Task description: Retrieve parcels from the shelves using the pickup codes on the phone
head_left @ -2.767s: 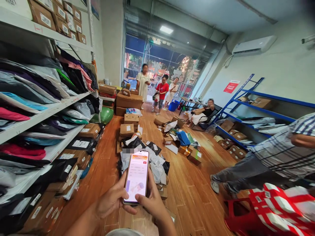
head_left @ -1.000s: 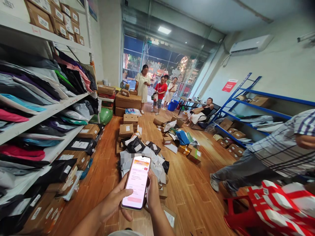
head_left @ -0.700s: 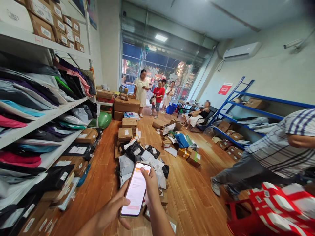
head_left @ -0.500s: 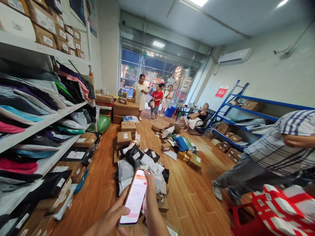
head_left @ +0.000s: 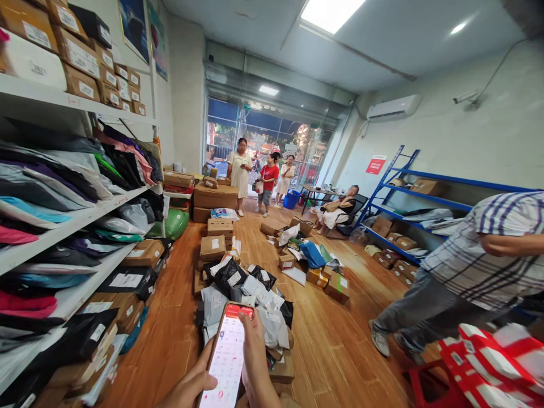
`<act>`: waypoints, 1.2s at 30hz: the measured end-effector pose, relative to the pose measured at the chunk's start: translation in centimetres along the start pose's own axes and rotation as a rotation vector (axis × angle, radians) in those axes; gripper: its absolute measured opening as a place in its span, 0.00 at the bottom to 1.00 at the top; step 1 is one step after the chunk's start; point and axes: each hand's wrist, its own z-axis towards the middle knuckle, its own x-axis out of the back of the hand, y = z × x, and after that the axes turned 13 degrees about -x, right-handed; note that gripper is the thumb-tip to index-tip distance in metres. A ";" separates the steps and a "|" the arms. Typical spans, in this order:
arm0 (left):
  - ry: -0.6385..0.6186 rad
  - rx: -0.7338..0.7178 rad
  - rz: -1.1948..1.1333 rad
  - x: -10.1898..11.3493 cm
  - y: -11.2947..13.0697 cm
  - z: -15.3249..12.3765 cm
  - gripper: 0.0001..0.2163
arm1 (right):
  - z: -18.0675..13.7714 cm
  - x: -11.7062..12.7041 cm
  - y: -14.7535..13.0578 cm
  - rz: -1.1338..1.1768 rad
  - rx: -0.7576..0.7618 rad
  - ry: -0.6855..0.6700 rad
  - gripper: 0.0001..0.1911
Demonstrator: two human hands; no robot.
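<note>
A smartphone (head_left: 226, 360) is upright in front of me, its lit screen showing a red bar on top and rows of small icons on white. My left hand (head_left: 196, 377) grips its left side, the thumb lying over the lower part of the screen. Around the right edge is my right hand (head_left: 254, 348), with its thumb near the top of the screen. Just beyond the phone, a heap of grey and black mailing bags (head_left: 261, 303) lies on the floor among cardboard boxes.
White shelves (head_left: 76, 224) packed with parcels line the left side. More parcels (head_left: 314, 255) lie mid-floor. On the right, a person in a plaid shirt (head_left: 459, 272) bends near red-and-white packages (head_left: 488, 362) and blue shelving (head_left: 395, 212). Several people are by the glass front (head_left: 272, 122).
The phone screen has switched from a mostly blank pinkish page to one with a red bar and icons. The view has tilted up slightly, and both hands sit a little lower in it.
</note>
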 end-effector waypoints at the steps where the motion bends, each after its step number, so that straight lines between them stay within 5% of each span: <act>1: 0.003 -0.014 -0.027 -0.1 0.1 0.0 0.42 | -0.1 0.1 0.0 0.001 0.004 -0.010 0.11; 12: -0.018 -0.028 0.119 -2.2 3.1 -0.7 0.47 | -2.4 3.0 0.1 -0.346 -0.024 -0.385 0.26; 24: 0.001 -0.027 0.162 -2.1 3.6 -0.1 0.45 | -3.1 2.6 0.2 -0.319 0.017 -0.440 0.41; 36: 0.007 -0.035 0.214 -1.8 3.6 0.5 0.42 | -2.2 2.6 0.1 -0.373 -0.024 -0.369 0.37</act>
